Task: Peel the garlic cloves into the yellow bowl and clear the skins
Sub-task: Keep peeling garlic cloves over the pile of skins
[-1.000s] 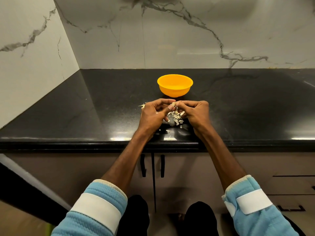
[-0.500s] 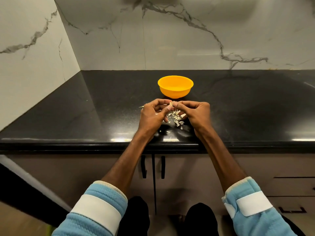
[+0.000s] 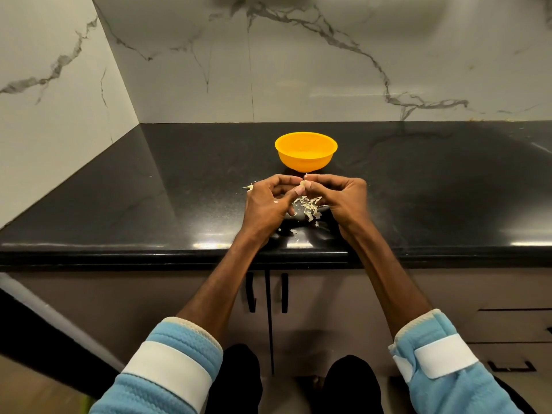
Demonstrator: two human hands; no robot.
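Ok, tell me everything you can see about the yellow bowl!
The yellow bowl is round, smooth and looks like plastic, with a thin rim and a narrow base. It stands upright on the black counter, beyond the left hand and right hand, which pinch a garlic clove and do not touch it. Its contents cannot be told.

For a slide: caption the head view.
Left hand and right hand pinch a small pale garlic clove near a round yellow bowl.

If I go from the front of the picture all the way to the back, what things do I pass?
Blue sleeves → cupboard handles → counter edge → garlic skins → garlic clove pinched by left hand and right hand → yellow bowl → marble wall.
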